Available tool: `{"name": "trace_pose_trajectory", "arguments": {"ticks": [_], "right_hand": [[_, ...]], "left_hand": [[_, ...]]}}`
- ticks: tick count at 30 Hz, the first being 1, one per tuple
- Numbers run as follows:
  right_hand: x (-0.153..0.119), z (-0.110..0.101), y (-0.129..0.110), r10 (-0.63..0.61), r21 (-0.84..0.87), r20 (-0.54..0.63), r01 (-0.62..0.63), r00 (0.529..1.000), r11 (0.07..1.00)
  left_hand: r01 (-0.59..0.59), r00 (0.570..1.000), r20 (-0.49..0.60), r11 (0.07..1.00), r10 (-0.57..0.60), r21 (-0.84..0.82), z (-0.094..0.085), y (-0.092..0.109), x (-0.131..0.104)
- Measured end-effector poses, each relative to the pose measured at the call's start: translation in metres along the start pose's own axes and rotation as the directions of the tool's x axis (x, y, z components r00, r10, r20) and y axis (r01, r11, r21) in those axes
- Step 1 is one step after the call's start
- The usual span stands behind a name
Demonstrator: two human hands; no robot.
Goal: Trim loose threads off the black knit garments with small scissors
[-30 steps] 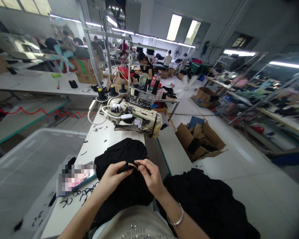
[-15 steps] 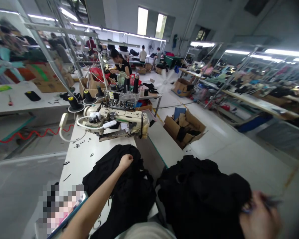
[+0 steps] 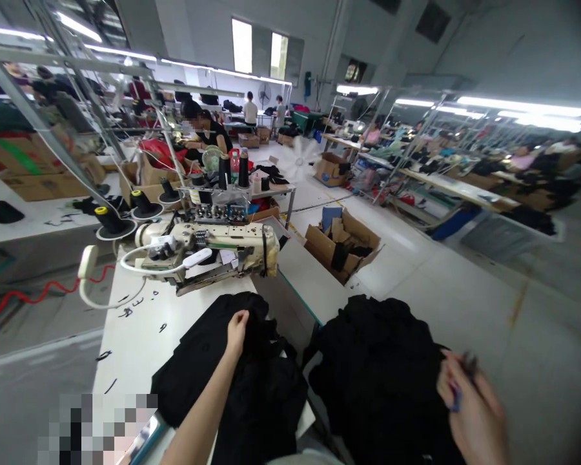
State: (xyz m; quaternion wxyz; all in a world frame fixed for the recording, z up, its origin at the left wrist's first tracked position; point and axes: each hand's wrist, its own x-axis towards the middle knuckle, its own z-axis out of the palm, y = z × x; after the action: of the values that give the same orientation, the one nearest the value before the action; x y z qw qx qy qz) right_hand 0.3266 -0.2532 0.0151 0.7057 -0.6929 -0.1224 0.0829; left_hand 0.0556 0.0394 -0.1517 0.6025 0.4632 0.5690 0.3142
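Note:
Black fabric (image 3: 198,349) lies bunched over the front of the sewing table. My left hand (image 3: 237,332) is closed on it, thumb and fingers pinched together near its upper edge. On the right, a big heap of black garments (image 3: 377,381) hangs down beside the table. My right hand (image 3: 474,403) is at the heap's right edge, fingers curled around small thread snips (image 3: 469,366) with a bluish handle; the snips are blurred. Whether its fingertips also touch the cloth, I cannot tell. A sewing machine (image 3: 208,248) stands beyond the left fabric.
Thread cones (image 3: 111,221) stand behind the machine. Thread scraps (image 3: 126,312) dot the white tabletop (image 3: 140,349), and a phone-like device (image 3: 148,439) lies at lower left. A cardboard box (image 3: 341,248) of scraps sits on the floor. Another person (image 3: 213,132) works farther back.
The view has swung right, shifting the machine leftward. My right hand has moved up and inward against the heap. My left hand stays pinched on the black fabric.

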Motion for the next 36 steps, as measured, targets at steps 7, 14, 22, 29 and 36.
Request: {"name": "trace_pose_trajectory", "arguments": {"ticks": [7,14,22,29,36], "right_hand": [[-0.049,0.126,0.029,0.155,-0.102,0.608,-0.117,0.779,0.988],[-0.094,0.187,-0.012,-0.340,0.156,0.781,0.364,0.524,0.918],[-0.120,0.180,0.014,-0.041,0.009,0.963,0.117,0.268,0.993],[-0.130,0.202,0.024,0.113,0.086,0.899,-0.423,0.423,0.902],[-0.094,0.218,-0.007,-0.099,0.229,0.939,-0.384,0.330,0.894]], "left_hand": [[-0.068,0.993,0.037,0.793,0.113,-0.605,-0.053,0.091,-0.070],[-0.090,0.988,-0.005,0.549,0.155,-0.831,-0.054,0.154,-0.154],[-0.192,0.975,-0.094,0.554,0.201,-0.810,-0.049,0.149,-0.193],[-0.307,0.951,-0.235,0.511,0.202,-0.803,-0.069,0.118,-0.220],[-0.323,0.902,-0.430,0.730,0.044,-0.602,-0.098,0.084,-0.217]]}}
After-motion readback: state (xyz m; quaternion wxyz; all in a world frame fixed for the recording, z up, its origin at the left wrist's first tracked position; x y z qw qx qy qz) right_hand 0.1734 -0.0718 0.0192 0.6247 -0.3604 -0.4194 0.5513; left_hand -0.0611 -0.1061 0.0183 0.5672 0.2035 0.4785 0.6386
